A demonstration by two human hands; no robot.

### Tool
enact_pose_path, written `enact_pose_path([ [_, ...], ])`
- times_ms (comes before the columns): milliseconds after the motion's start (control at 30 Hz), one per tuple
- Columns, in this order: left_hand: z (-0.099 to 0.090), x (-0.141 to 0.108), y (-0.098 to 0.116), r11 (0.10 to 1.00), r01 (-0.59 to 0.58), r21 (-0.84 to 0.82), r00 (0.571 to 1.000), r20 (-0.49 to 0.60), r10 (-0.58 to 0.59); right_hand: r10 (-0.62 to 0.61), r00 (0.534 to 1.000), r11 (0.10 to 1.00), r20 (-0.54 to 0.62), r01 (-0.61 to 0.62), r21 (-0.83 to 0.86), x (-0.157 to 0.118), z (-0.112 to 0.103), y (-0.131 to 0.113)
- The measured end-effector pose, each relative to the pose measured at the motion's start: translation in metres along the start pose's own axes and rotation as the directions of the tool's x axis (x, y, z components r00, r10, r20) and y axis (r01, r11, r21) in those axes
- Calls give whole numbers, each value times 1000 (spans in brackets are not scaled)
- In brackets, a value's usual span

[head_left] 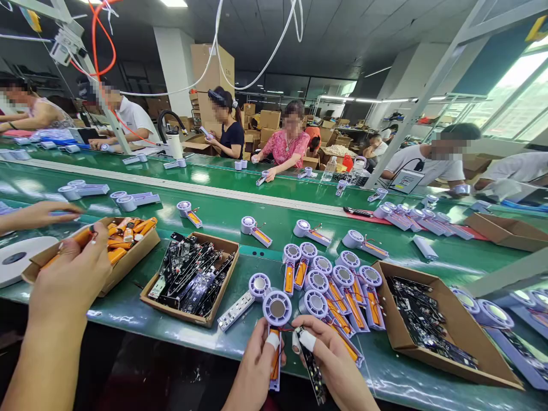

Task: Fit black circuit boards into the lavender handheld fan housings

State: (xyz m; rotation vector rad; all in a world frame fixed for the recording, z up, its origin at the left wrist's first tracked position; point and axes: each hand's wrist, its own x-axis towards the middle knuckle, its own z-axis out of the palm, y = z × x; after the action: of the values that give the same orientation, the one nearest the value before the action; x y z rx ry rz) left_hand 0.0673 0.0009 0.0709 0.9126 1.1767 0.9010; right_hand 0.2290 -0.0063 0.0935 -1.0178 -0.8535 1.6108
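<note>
Left hand (257,359): closed around the lilac unit (277,308), near the bottom edge of the view, with white tape (273,341) on one finger

Right hand (334,368): closed on the upper end of the black circuit board (313,365), with white tape (307,341) on one finger too

Between the hands: thin dark and red wires (291,329), and the two hands are near but apart; I cannot tell if these wires already join the board

Unit: round head up, with an orange battery (274,361) along its long body, partly covered by the left fingers

Hard to see: the fingers hide part of the board, and the frame edge cuts off its lower end

Just beyond the hands: many more lilac units (334,291) lie close together on the green conveyor belt (274,240)

Right of the right hand: a cardboard tray (499,348) full of black boards

Left of the left hand: a second cardboard tray (222,268) of black boards, then a third tray (141,242) of orange batteries

Far left: a co-worker's hand (71,274) over the orange batteries, with its fingers partly hiding them
</note>
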Motion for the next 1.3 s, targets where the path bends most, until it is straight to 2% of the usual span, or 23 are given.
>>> enact_pose_path([
  [100, -2, 2, -4, 997, -12, 70, 999, -50, 15, -1, 999, 999, -40, 0, -37, -1, 5, -2],
  [167, -3, 4, -3, 998, 13, 63, 999, -34, -11, -17, 998, 999, -56, 15, -39, -1, 9, -2],
  [300, -7, 5, 1, 998, 19, -53, 990, 138, -12, -67, 995, 994, -68, 60, -96, -2, 16, -2],
  [400, -8, 5, 2, 992, -109, -64, 957, 263, 122, -55, 995, 995, -81, 47, -91, -3, 21, -3],
  [467, -7, 5, 2, 980, -194, -39, 935, 296, 196, -49, 996, 996, -77, 43, -75, -3, 22, -3],
  [567, -5, 6, 6, 977, -212, 0, 940, 274, 204, -48, 997, 994, -64, 41, -103, -2, 19, -7],
  [700, -9, 10, 13, 984, -179, 20, 952, 256, 168, -40, 997, 982, -65, 27, -189, -3, 13, -13],
  [800, -13, 11, 12, 987, -156, 38, 959, 243, 143, -32, 998, 978, -59, 19, -206, -2, 12, -8],
  [900, -13, 12, 6, 992, -117, 55, 975, 194, 104, -35, 993, 974, -116, 8, -225, 1, 9, 3],
  [967, -11, 12, 5, 993, -101, 54, 985, 145, 92, -81, 980, 948, -179, 20, -318, 4, 6, 10],
  [1033, -9, 12, 6, 993, -108, 48, 991, 90, 103, -190, 962, 864, -198, 68, -499, 6, 2, 13],
  [1067, -8, 13, 8, 992, -115, 44, 992, 63, 112, -244, 955, 787, -170, 93, -610, 7, 0, 12],
  [1133, -6, 13, 12, 991, -129, 36, 991, 26, 128, -310, 948, 570, -72, 125, -812, 7, -3, 7],
  [1233, -6, 15, 15, 986, -165, 35, 986, 16, 164, -261, 962, 220, 82, 142, -965, 6, -5, -7],
  [1300, -6, 16, 14, 985, -170, 38, 985, 34, 169, -166, 970, 55, 175, 186, -981, 2, -2, -19],
])
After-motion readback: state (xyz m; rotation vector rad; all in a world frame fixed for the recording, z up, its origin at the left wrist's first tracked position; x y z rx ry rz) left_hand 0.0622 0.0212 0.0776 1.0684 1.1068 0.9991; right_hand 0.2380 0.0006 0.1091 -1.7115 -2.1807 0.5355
